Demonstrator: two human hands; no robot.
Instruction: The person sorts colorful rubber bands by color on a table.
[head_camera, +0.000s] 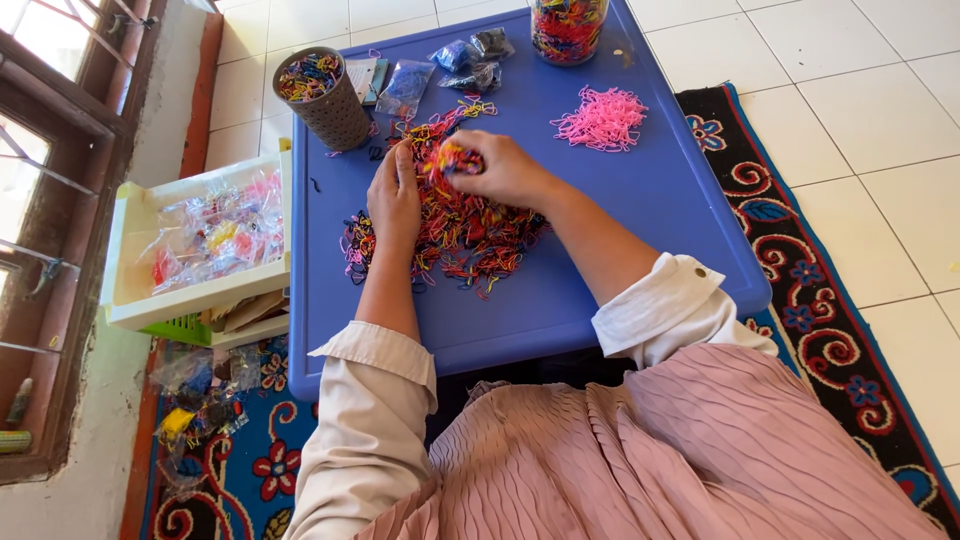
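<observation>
A person in a pink pleated top with cream sleeves sits at a low blue bench (620, 290). Both hands are in a big pile of mixed rubber bands (460, 235) in the middle of the bench, red, yellow, pink and purple all tangled together. The left hand (394, 195) rests flat on the left part of the pile, and its fingers are bent down into the bands; I cannot tell if they pinch any. The right hand (505, 168) is just beside it, with its fingers closed around a small bunch of bands (452, 156) lifted a little above the pile. Farther back on the right lies a heap of pink bands (601, 118), well apart from the big pile. At the far left corner stands a grey cup with holes (328, 100), full of colourful bands. Small clear bags (450, 65) lie near it, and a clear jar of bands (568, 28) stands at the far edge. Off to the left, on the floor, a cream tray (125, 270) holds packed bags.
</observation>
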